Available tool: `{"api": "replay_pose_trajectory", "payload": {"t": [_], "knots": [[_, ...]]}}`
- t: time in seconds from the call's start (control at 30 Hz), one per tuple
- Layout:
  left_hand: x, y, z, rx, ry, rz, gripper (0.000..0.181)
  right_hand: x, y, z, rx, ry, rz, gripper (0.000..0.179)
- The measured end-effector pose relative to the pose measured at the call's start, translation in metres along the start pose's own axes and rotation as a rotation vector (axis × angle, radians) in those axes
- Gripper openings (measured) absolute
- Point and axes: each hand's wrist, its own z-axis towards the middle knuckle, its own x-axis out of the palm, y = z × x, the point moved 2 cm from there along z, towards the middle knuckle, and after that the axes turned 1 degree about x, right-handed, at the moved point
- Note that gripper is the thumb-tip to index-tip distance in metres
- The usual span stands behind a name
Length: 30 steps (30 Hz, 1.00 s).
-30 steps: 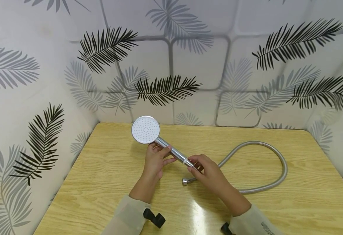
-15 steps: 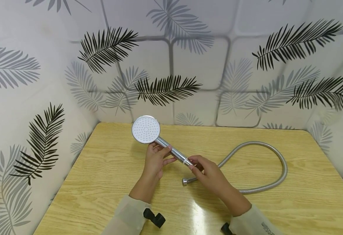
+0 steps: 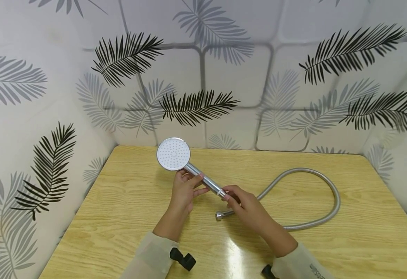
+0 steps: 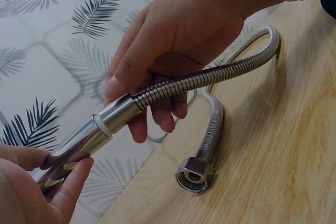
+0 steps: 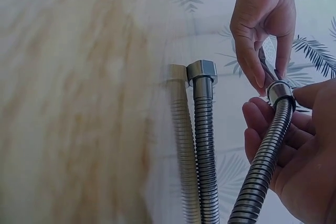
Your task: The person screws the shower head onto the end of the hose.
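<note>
My left hand (image 3: 184, 190) holds a chrome shower head (image 3: 173, 154) by its handle, white spray face toward me. The fingers and thumb of my right hand (image 3: 246, 205) pinch the conical end fitting of a metal shower hose (image 3: 335, 193), at the lower end of the handle. Between handle and fitting a pale ring (image 4: 102, 125) shows in the left wrist view. From this fitting the ribbed hose runs back under my right hand and loops over the table. Its other end, a hexagonal nut (image 4: 193, 174), lies loose with its opening showing.
The light wooden table (image 3: 137, 240) reaches back to a wall (image 3: 231, 77) with a feather pattern. The hose loop lies on the right part of the table. Black wrist mounts (image 3: 183, 259) sit on both sleeves.
My right thumb and fingers have shifted slightly round the hose fitting. The left hand, the shower head and the hose loop stay nearly where they were.
</note>
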Motion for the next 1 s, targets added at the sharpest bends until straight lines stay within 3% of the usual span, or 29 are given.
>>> {"api": "replay_pose_trajectory", "payload": {"t": [0.47, 1.0], "knots": [[0.0000, 0.0011, -0.0005, 0.009, 0.006, -0.012, 0.046, -0.0006, -0.0013, 0.0008, -0.058, -0.104, -0.044, 0.030], [0.0007, -0.0011, -0.0023, 0.005, 0.006, -0.018, 0.048, -0.0003, 0.0004, 0.0004, -0.063, -0.133, -0.066, 0.021]]}}
